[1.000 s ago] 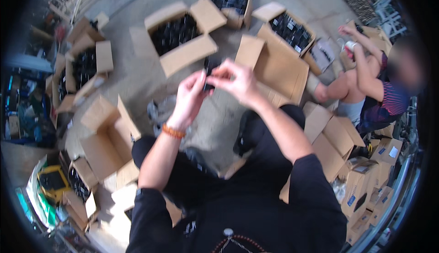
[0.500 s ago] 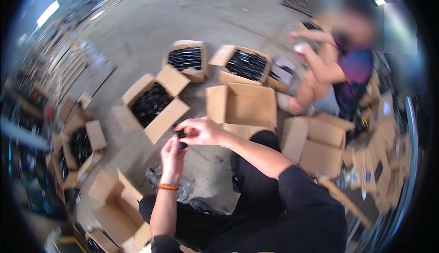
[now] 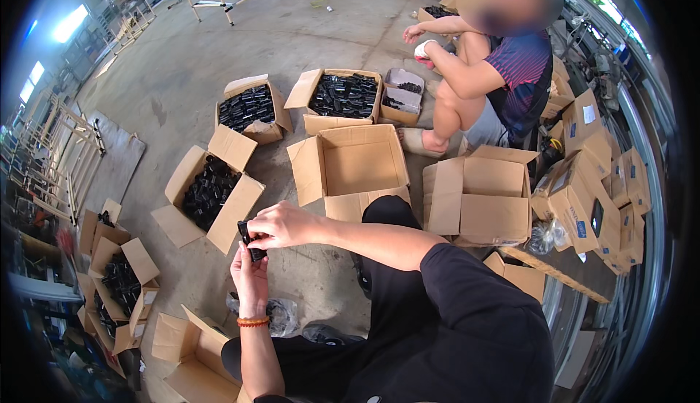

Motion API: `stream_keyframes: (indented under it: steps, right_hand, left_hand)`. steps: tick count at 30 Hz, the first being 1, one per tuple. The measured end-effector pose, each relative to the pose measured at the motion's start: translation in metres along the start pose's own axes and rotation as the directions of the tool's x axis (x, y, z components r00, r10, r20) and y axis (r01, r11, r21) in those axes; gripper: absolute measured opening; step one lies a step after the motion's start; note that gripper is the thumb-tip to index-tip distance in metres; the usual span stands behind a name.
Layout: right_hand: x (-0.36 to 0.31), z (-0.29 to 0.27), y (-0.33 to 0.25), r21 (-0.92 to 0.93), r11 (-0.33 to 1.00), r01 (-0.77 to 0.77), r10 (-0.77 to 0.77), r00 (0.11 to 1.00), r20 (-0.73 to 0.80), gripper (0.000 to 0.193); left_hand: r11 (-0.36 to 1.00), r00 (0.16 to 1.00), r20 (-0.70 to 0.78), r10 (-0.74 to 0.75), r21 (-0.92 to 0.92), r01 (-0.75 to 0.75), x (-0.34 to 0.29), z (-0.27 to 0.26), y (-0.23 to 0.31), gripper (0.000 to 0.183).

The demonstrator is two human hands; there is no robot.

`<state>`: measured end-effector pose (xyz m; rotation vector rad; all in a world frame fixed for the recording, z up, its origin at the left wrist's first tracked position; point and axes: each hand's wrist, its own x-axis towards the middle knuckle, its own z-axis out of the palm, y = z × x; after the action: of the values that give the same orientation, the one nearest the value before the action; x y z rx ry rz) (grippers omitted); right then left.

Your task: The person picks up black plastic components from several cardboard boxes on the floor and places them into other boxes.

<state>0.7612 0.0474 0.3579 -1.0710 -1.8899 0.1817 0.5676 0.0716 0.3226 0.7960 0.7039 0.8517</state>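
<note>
Your left hand (image 3: 249,282) and right hand (image 3: 283,224) are clamping fingers on a black part (image 3: 257,253), left of an open carton (image 3: 364,159).

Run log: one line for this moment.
left hand: holds black part | right hand: grasps same part | beyond: open box, black parts inside | right: seated co-worker

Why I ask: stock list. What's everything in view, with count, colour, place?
black part: one, black, in both hands
boxes of black parts: several, brown, ahead and left
other open boxes: several, brown, centre, right, lower left
stacked boxes: several, brown, far right
plastic: two clumps, clear, centre, right
racks: several, pale, upper left
floor: one, grey, throughout
co-worker: one, dark striped shirt, seated right
bracelet: one, orange, lower left
left hand: one, bare, on black part
right hand: one, bare, on black part
</note>
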Motion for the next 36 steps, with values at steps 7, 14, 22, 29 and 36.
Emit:
stream_keyframes:
  steps: [7,14,22,29,36]
  right_hand:
    - [0.002,-0.002,-0.003,-0.065,0.997,0.051,-0.052,0.999,-0.014,0.018]
    - [0.001,0.013,-0.003,-0.311,0.949,-0.056,0.065,0.998,0.018,0.021]
    - [0.009,0.019,-0.008,-0.224,0.975,0.006,-0.024,0.997,-0.08,0.021]
    - [0.013,0.019,-0.012,-0.386,0.919,-0.083,0.088,0.996,-0.006,0.02]
    - [0.005,0.022,-0.007,-0.347,0.933,-0.09,0.103,0.994,0.019,0.021]
  left_hand:
    - [1.0,1.0,-0.008,-0.019,-0.007,0.019,-0.001,0.005,0.002,0.028]
    - [0.995,0.996,-0.036,0.079,0.056,-0.077,-0.001,0.006,-0.003,0.026]
    - [0.988,0.983,-0.123,0.14,0.083,-0.13,-0.001,0.0,-0.006,0.033]
    - [0.984,0.982,-0.117,0.146,0.119,-0.132,-0.001,0.002,-0.006,0.037]
    - [0.989,0.987,-0.1,0.126,0.085,-0.118,-0.002,0.007,-0.009,0.033]
